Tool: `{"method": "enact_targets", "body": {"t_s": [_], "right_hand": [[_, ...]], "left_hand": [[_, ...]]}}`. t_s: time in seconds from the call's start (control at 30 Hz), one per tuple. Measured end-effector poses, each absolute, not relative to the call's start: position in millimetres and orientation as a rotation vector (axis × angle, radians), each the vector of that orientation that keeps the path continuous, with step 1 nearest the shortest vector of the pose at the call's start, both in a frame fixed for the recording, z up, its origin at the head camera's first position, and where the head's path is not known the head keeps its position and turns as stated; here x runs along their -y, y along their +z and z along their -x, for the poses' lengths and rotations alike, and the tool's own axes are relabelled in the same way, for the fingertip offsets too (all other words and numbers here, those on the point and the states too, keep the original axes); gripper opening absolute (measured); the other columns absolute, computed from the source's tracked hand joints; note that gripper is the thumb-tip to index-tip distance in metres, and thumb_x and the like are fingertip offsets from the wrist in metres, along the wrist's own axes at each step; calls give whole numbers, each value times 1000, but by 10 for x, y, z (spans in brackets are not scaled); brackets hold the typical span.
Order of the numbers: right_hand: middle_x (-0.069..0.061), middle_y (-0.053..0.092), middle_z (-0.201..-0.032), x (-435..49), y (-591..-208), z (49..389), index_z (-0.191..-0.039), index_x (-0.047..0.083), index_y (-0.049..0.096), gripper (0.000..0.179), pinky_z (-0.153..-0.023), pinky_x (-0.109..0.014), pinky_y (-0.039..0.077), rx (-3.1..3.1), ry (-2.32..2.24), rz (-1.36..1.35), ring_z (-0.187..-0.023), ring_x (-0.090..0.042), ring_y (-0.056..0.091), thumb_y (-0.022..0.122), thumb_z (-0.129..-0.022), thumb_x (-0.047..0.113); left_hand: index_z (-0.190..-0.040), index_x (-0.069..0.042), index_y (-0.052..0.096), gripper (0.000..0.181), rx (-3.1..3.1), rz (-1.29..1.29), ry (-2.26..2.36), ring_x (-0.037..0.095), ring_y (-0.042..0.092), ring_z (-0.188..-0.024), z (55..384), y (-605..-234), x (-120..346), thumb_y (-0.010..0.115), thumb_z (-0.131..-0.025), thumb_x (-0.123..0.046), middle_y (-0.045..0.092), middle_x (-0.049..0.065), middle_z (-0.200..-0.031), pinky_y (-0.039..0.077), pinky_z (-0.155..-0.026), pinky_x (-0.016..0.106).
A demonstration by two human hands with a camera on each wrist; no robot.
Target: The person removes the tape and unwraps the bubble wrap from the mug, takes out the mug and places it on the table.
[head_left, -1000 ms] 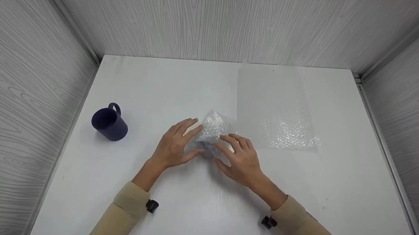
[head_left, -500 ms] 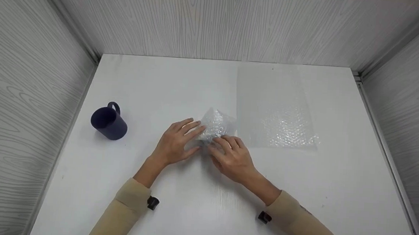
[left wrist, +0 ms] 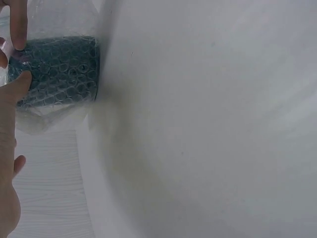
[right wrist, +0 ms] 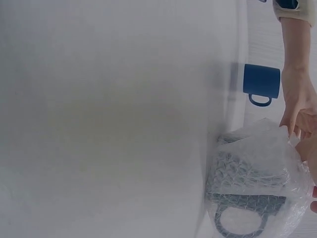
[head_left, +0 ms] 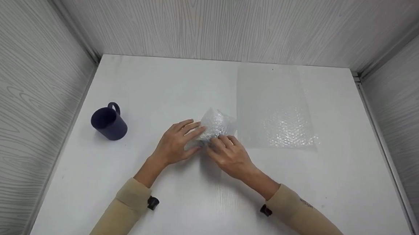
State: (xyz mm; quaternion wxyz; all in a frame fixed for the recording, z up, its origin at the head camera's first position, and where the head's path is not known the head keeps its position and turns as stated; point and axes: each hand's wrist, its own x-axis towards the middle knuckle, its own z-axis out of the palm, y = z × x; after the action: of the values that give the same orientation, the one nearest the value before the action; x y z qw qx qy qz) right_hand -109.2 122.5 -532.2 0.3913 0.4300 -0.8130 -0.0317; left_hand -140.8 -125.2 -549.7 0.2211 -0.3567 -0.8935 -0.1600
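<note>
A dark blue mug wrapped in bubble wrap (head_left: pixel 216 123) lies mid-table between my hands. Its handle shows through the plastic in the right wrist view, where the wrapped mug (right wrist: pixel 247 173) fills the lower right. My left hand (head_left: pixel 172 146) rests against its left side, fingers extended and spread. In the left wrist view a thumb (left wrist: pixel 21 83) presses on the bubble wrap (left wrist: pixel 62 69). With curled fingers, my right hand (head_left: pixel 231 158) pinches the bubble wrap at the near side of the bundle. The right fingertips are partly hidden in the head view.
A bare dark blue mug (head_left: pixel 110 123) stands at the left of the white table (head_left: pixel 153 85), handle toward the back. Flat on the back right lies a sheet of bubble wrap (head_left: pixel 273 107). Wood-grain panels (head_left: pixel 215 23) enclose the back and both sides.
My right hand has moved left and inward, its spread fingers closing onto the bubble wrap. My left hand has drawn slightly closer against the wrapped mug, staying nearly still.
</note>
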Motion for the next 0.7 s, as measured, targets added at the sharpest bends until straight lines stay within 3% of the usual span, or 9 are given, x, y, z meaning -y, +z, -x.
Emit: {"method": "enact_targets", "body": {"t_s": [0.2,0.43,0.53,0.7], "right_hand": [[-3,71,-111,-1244,-5329,1099,-104,21,79,10,-82,-35,61,2052,-97,-1101,-99,-24,71,73,-96,21],[-2,71,-109,-1234,-5323,1097,-101,20,78,10,-80,-34,61,2051,-102,-1098,-98,-24,72,80,-92,24],[-3,72,-107,-1226,-5307,1096,-98,19,77,4,-78,-34,61,2061,-110,-1104,-96,-24,73,73,-97,21],[-3,72,-105,-1219,-5282,1110,-94,19,76,12,-75,-33,60,2049,-130,-1117,-93,-24,72,66,-102,19]], "left_hand": [[-145,-23,63,68,2468,987,-459,27,62,-135,1412,-5497,1248,88,-85,-39,68,3,-143,57,-107,46],[-144,-24,63,66,2471,983,-466,28,62,-135,1407,-5506,1248,88,-85,-38,69,3,-142,58,-104,46],[-145,-25,63,65,2477,983,-458,27,62,-135,1407,-5504,1247,87,-86,-39,69,2,-142,58,-105,46],[-145,-24,62,65,2479,984,-458,27,63,-134,1408,-5496,1245,87,-87,-37,69,2,-141,57,-106,46]]}}
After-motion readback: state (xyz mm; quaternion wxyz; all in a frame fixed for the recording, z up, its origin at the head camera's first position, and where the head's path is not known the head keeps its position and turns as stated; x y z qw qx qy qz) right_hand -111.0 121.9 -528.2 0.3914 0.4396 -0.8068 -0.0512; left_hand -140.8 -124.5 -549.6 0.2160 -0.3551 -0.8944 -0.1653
